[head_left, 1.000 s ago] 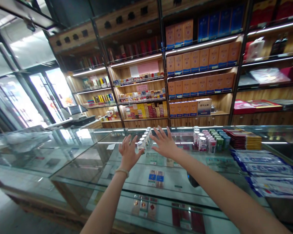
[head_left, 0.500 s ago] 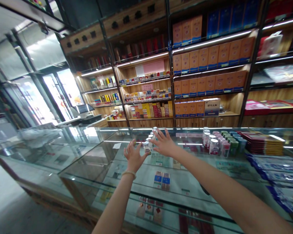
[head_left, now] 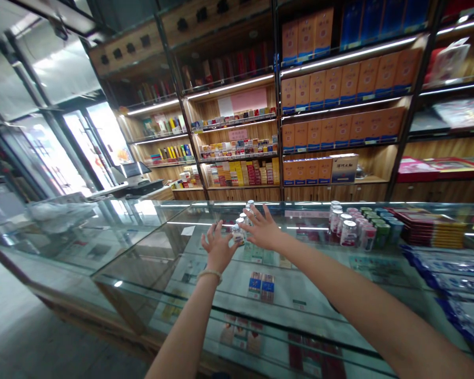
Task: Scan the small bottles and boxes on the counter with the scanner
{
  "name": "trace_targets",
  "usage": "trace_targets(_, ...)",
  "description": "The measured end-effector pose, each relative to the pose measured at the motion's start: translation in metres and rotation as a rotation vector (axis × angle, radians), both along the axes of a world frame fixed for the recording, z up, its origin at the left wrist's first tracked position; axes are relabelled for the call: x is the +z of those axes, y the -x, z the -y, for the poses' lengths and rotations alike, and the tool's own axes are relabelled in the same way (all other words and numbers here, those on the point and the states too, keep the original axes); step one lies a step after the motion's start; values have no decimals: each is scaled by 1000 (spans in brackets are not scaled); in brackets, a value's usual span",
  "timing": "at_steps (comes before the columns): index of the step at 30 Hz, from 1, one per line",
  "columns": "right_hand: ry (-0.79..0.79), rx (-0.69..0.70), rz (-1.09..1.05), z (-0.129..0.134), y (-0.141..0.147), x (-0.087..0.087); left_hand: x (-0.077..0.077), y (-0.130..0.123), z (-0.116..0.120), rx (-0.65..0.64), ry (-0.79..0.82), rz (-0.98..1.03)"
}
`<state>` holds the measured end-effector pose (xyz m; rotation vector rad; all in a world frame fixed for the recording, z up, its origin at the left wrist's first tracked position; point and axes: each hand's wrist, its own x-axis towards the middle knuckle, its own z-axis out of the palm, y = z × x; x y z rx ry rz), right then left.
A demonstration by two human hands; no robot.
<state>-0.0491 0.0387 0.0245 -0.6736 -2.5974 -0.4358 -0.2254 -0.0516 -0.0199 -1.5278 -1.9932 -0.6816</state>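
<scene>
A short row of small white-capped bottles (head_left: 238, 235) stands on the glass display counter (head_left: 221, 259), running away from me. My left hand (head_left: 219, 246) is at the left of the nearest bottle, its fingers spread and its thumb close to the bottle's side. A pale band circles that wrist. On the other side, my right hand (head_left: 264, 230) reaches over beside the row with its fingers apart, covering part of the bottles behind. Whether the fingertips touch the bottles I cannot tell.
More white-capped bottles (head_left: 348, 233) stand at the right with pink and green containers (head_left: 380, 231). Beside them are a stack of red-and-gold packs (head_left: 428, 227) and blue-and-white packets (head_left: 444, 279). Behind the counter rise shelves of orange boxes (head_left: 342, 130). A screen (head_left: 131, 169) stands at the back left.
The view has shifted slightly. Both hands keep nearly the same place around the bottle row, the left hand's fingers a little more raised.
</scene>
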Motion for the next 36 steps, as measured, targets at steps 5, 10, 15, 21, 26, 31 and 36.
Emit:
trace_targets(5,4,-1,-3,2,-4,0,2,-4,3,-20,-11,-5)
trace_targets(10,-24,-9,-34,5,-14,4,2,-8,3,-66,-58,-26)
trace_targets(15,-59,-33,-62,8,-31,15,17,-15,1,-108,-51,-28)
trace_targets(21,-51,-112,-147,5,-61,32,47,-44,-7,-183,-67,-10)
trace_targets(26,-57,-162,-197,2,-92,40,61,-73,-18,-282,-75,9)
trace_targets(31,-46,-238,-224,1,-123,42,66,-102,-29,-332,-96,45)
trace_targets(36,-37,-294,-261,-3,-152,42,69,-128,-41,-394,-96,80)
